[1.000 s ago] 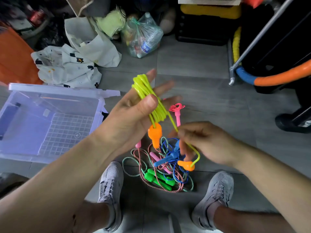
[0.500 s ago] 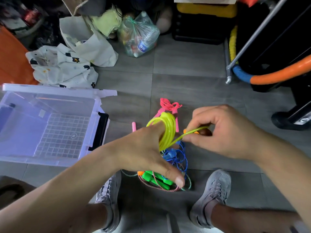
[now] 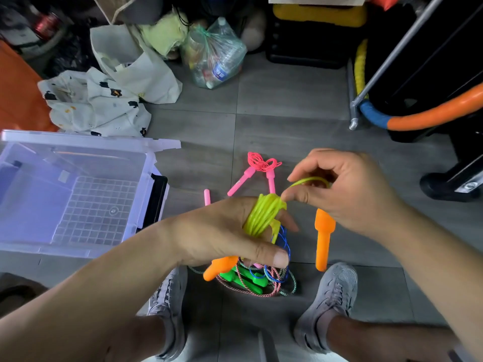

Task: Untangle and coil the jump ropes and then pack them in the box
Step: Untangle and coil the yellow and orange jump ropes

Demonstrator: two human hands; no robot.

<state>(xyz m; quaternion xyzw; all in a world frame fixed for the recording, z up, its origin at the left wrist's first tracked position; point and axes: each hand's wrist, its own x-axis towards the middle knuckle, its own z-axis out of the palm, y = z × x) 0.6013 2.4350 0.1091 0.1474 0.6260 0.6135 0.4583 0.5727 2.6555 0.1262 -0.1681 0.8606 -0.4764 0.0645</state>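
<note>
The yellow jump rope is wound in several loops around the fingers of my left hand. One orange handle sticks out below that hand. My right hand pinches the rope's free end just right of the coil, and the other orange handle hangs under it. On the floor beneath lie a tangle of blue, green-handled and braided ropes, and a pink rope farther back. The clear plastic box stands open at the left.
My two grey shoes flank the tangle on the grey tiled floor. Bags, cloth and a sack of bottles crowd the back. A metal pole and an orange and blue padded tube stand at the right.
My left hand turned palm down and dropped lower with the yellow coil. My right hand rose and carried the free end over the coil; its orange handle now dangles below.
</note>
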